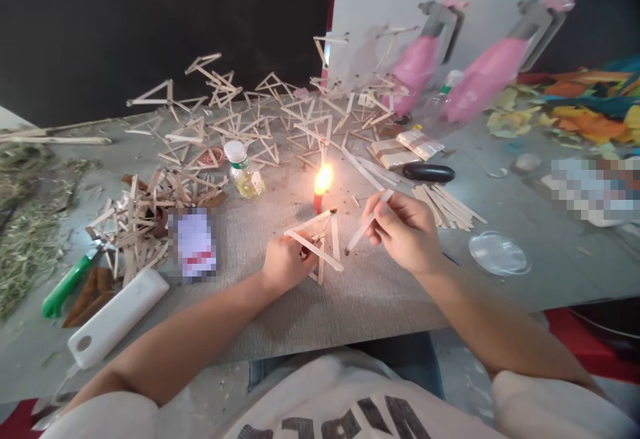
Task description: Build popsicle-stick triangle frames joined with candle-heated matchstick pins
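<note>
Between the fingers of my left hand is a small frame of joined wooden sticks, roughly triangular, with a darkened corner at its top. My right hand pinches a single flat wooden stick, slanting down to the left, its lower tip dark. That tip is close to the frame's right side, apart from it. Just beyond the frame stands a lit red candle with a bright flame. Loose flat sticks lie fanned out to the right of my right hand.
Many joined stick frames cover the back of the table. A small bottle of yellowish liquid, a stick pile, a white power bank and a green-handled tool are left. Pink spray bottles and a clear lid are right.
</note>
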The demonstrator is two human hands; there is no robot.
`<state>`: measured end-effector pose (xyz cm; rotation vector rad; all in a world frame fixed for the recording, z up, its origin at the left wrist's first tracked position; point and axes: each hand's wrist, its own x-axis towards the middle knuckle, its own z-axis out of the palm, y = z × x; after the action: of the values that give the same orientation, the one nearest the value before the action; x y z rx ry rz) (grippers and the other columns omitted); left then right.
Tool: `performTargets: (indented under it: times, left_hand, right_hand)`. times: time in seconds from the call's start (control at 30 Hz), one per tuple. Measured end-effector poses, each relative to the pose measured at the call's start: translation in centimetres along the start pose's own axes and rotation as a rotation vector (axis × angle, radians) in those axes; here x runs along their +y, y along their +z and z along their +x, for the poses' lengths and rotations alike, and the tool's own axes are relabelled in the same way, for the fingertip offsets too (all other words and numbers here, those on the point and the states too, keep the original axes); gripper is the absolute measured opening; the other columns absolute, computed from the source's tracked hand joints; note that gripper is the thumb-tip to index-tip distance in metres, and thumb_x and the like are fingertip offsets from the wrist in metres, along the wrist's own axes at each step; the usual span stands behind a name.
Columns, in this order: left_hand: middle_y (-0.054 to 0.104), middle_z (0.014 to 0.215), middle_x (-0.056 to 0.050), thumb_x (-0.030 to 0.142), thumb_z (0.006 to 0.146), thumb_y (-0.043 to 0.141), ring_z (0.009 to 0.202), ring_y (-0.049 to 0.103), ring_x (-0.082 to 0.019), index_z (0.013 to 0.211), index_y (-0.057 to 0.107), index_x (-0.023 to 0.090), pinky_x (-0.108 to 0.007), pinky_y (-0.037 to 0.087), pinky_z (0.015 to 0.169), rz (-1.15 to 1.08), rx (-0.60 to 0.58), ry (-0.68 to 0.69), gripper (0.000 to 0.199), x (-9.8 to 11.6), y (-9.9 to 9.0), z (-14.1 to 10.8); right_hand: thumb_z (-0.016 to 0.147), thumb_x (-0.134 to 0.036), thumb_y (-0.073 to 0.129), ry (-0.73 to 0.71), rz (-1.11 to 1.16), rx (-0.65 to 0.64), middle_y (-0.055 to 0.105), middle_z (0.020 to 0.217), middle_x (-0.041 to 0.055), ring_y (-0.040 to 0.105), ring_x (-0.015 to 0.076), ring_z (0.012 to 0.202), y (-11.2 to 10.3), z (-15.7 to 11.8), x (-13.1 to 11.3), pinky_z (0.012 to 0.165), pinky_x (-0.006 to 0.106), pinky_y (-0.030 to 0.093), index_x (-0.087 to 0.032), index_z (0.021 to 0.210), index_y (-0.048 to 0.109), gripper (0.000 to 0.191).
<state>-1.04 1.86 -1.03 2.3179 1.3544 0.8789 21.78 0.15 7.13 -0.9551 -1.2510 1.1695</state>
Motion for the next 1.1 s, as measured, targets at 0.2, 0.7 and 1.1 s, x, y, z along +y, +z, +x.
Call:
performTargets:
  times: [0.2, 0.7, 1.1]
  left_hand:
    - [0.055, 0.051, 0.002, 0.03, 0.092, 0.064, 0.046, 0.046, -0.01, 0.06, 0.059, 0.019, -0.025, 0.035, 0.05, -0.013, -0.009, 0.001, 0.034, 0.0, 0.0, -0.1]
    - [0.055, 0.051, 0.002, 0.034, 0.093, 0.06, 0.047, 0.049, -0.011, 0.061, 0.057, 0.02, -0.025, 0.036, 0.049, -0.016, 0.092, 0.075, 0.035, -0.3, 0.4, -0.1]
    - [0.051, 0.048, 0.003, 0.031, 0.091, 0.063, 0.044, 0.045, -0.01, 0.056, 0.05, 0.02, -0.025, 0.034, 0.046, -0.021, 0.105, 0.091, 0.039, -0.1, 0.2, 0.0]
  right_hand:
    - [0.087, -0.064, 0.074, 0.096, 0.031, -0.038, 0.059, 0.06, -0.003, 0.052, 0.0098, 0.048, 0.8, -0.1, 1.5, 0.042, 0.025, 0.042, -0.025, 0.08, 0.063, 0.042]
    - [0.092, -0.055, 0.074, 0.119, 0.1, -0.116, 0.061, 0.058, -0.0027, 0.053, 0.007, 0.047, 0.8, 0.0, 2.4, 0.041, 0.02, 0.04, -0.02, 0.082, 0.068, 0.037]
    - [0.091, -0.053, 0.076, 0.129, 0.104, -0.131, 0.062, 0.058, -0.0028, 0.053, 0.0061, 0.047, 0.9, 0.0, 2.5, 0.042, 0.018, 0.042, -0.019, 0.084, 0.068, 0.036]
